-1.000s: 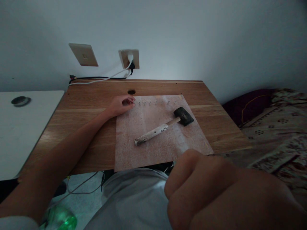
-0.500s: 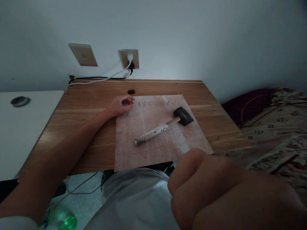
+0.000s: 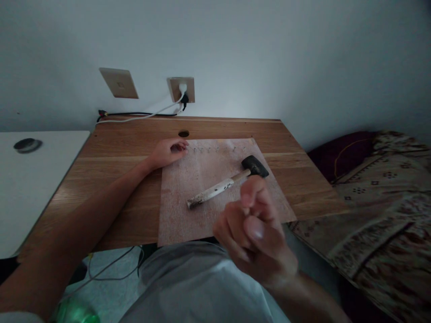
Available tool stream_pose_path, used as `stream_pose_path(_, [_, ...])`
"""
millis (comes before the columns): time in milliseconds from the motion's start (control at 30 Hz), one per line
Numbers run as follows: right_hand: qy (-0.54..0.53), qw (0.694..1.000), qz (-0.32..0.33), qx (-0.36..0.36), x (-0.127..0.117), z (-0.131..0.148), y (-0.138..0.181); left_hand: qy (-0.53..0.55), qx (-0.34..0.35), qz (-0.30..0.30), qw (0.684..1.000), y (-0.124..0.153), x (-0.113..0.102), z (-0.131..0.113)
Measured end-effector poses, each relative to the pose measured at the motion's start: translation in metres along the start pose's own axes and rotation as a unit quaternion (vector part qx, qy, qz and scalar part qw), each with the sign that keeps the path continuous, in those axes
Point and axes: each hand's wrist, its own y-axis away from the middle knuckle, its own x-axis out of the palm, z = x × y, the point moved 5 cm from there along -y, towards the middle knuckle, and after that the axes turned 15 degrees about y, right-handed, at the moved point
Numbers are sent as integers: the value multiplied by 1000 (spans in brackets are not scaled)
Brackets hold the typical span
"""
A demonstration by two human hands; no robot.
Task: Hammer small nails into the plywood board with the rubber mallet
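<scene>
My left hand [image 3: 167, 151] rests at the far left corner of a thin reddish board [image 3: 188, 179], its fingers curled and the thumb close to them. Whatever sits between those fingertips is too small to make out. Beside them a row of small nails [image 3: 209, 150] stands along the board's far edge. A mallet [image 3: 215, 189] with a black head and a worn white handle lies across the board, under no hand. Raised in front of the board's near right part, my right hand [image 3: 257, 229] is closed with its fingers bent in; a tiny pale bit may be between them.
The board lies on a wooden desk [image 3: 128, 179] with a round cable hole [image 3: 183, 133]. Cables run to a wall socket [image 3: 182, 89]. A white table [image 3: 43, 179] adjoins at left, and patterned fabric [image 3: 380, 202] lies at right. A green object [image 3: 76, 312] is low at left.
My right hand has moved from close to the camera to over the board's near edge, turning so its fingertips show. My left hand and the mallet stay put; the view has tilted slightly.
</scene>
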Motion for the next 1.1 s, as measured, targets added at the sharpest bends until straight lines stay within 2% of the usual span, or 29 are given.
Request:
stream_pose_path(100, [-48, 998, 22, -40, 9, -13, -9, -1, 1, -6, 1000, 0, 0, 1])
stream_pose_path(833, [-54, 997, 40, -43, 10, -18, -11, -4, 1, -6, 1000, 0, 0, -1])
stream_pose_path(1100, [-43, 997, 65, -27, 13, -20, -9, -6, 6, -7, 1000, -1, 0, 2])
